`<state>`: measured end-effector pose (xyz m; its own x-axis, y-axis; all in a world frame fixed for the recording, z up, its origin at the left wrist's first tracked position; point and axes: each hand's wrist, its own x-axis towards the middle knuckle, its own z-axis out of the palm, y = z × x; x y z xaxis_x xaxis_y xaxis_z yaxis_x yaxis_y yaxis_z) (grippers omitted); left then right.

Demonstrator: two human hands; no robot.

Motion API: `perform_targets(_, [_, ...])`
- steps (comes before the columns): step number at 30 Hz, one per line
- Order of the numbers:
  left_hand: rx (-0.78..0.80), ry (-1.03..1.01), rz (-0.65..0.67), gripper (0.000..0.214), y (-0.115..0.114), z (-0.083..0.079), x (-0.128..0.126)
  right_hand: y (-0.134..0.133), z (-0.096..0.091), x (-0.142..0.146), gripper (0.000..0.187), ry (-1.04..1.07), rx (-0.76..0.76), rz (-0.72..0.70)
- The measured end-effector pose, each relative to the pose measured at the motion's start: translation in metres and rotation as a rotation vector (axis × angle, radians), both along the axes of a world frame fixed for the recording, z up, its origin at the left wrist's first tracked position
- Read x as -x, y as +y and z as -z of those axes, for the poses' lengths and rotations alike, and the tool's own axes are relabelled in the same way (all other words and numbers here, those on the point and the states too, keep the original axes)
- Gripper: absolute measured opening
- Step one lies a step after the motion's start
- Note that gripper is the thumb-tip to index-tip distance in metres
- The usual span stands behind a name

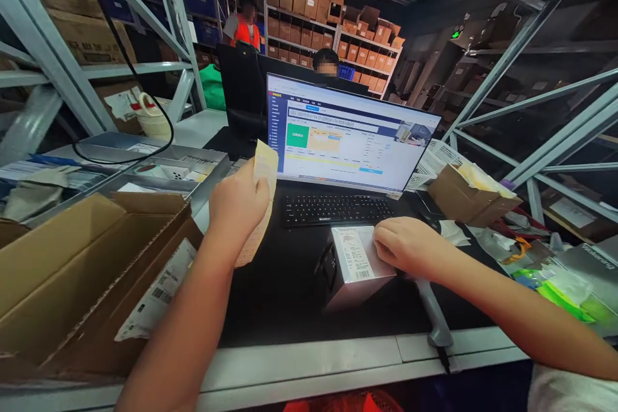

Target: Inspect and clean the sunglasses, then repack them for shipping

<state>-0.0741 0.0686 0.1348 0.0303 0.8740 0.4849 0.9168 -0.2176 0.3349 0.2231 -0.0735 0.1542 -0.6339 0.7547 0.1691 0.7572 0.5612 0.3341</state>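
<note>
My left hand point(239, 203) is closed around a sheet of yellow paper point(261, 232), held up left of the keyboard. Over the right top edge of a small white and grey box point(355, 254) my right hand point(403, 244) is curled, its fingers closed against it. The box has a printed label with a barcode on top and a dark picture on its left side. Part of its right edge is hidden under my fingers. Just below my right wrist lies a grey handheld scanner point(434, 318), its upper end partly covered.
Behind the box are a black keyboard point(338, 208) and a lit monitor point(347, 135). An open cardboard box point(91, 270) stands at left. At right are a carton point(463, 196), a white basket point(441, 158) and plastic bags point(564, 290). Two people are beyond the monitor.
</note>
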Motion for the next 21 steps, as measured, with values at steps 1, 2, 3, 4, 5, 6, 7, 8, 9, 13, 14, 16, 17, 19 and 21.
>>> perform_targets(1, [0.005, -0.003, 0.011, 0.041, 0.001, 0.001, -0.001, -0.001, -0.002, 0.002, 0.022, -0.031, 0.008, -0.009])
perform_targets(2, [0.008, -0.006, 0.024, 0.041, 0.002, 0.002, -0.003, -0.002, -0.004, 0.004, 0.021, -0.06, 0.023, -0.015])
perform_targets(3, [0.012, -0.012, 0.038, 0.042, 0.003, 0.003, -0.005, -0.003, -0.007, 0.006, 0.02, -0.086, 0.041, -0.017])
perform_targets(4, [0.019, -0.016, 0.049, 0.043, 0.003, 0.004, -0.006, -0.004, -0.01, 0.008, 0.018, -0.113, 0.061, -0.018])
perform_targets(5, [0.028, -0.02, 0.056, 0.043, 0.003, 0.004, -0.007, -0.005, -0.013, 0.011, 0.016, -0.138, 0.084, -0.02])
perform_targets(6, [0.037, -0.024, 0.06, 0.044, 0.003, 0.005, -0.008, -0.007, -0.015, 0.013, 0.015, -0.163, 0.106, -0.022])
perform_targets(7, [0.043, -0.026, 0.062, 0.044, 0.004, 0.005, -0.008, -0.009, -0.017, 0.016, 0.015, -0.184, 0.127, -0.019])
perform_targets(8, [0.047, -0.026, 0.063, 0.044, 0.005, 0.006, -0.008, -0.012, -0.018, 0.018, 0.014, -0.201, 0.144, -0.014])
perform_targets(9, [0.049, -0.024, 0.066, 0.044, 0.006, 0.007, -0.008, -0.016, -0.019, 0.019, 0.014, -0.208, 0.156, -0.008])
perform_targets(13, [0.046, -0.033, 0.068, 0.043, 0.013, 0.01, -0.005, -0.035, -0.015, 0.019, 0.014, -0.109, 0.121, -0.006])
perform_targets(14, [0.046, -0.043, 0.064, 0.042, 0.014, 0.01, -0.004, -0.039, -0.012, 0.017, 0.019, -0.054, 0.105, 0.0])
perform_targets(16, [0.053, -0.059, 0.05, 0.041, 0.017, 0.011, -0.002, -0.047, -0.004, 0.01, 0.03, 0.076, 0.095, 0.042])
perform_targets(17, [0.06, -0.064, 0.04, 0.041, 0.019, 0.011, -0.001, -0.05, 0.002, 0.006, 0.037, 0.137, 0.1, 0.069])
perform_targets(19, [0.08, -0.066, 0.019, 0.042, 0.024, 0.013, 0.003, -0.053, 0.016, -0.001, 0.053, 0.241, 0.091, 0.101])
perform_targets(21, [0.105, -0.061, 0.005, 0.043, 0.032, 0.019, 0.007, -0.052, 0.033, -0.006, 0.06, 0.315, 0.036, 0.077])
